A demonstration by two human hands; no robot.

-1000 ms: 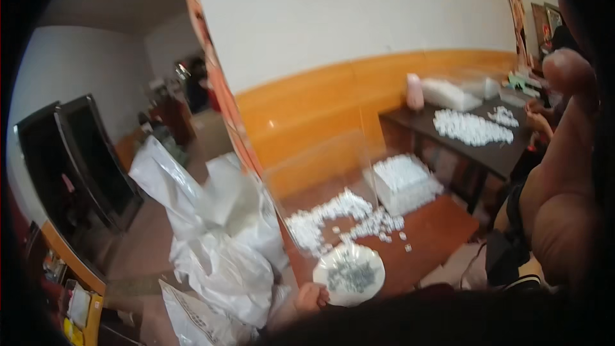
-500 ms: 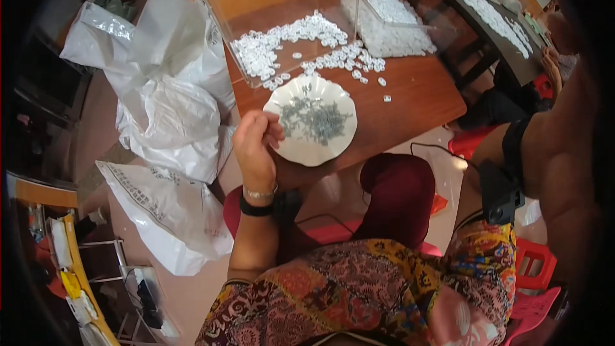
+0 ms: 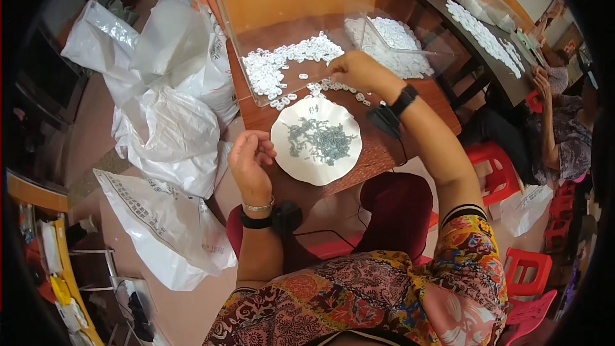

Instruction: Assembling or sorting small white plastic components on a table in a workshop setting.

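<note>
Right hand [image 3: 360, 72] hung over small white pieces [image 3: 291, 54], pinch unclear.
They looked light, stiff, best held by edges; left hand [image 3: 252, 154] curled its fingers beside the plate [image 3: 314, 175].

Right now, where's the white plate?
In the head view, the white plate sits near the middle, on the brown table, just right of the left hand.

Right fingers [image 3: 337, 69] partly hidden; grey pieces [image 3: 331, 145] too small to identify
</note>
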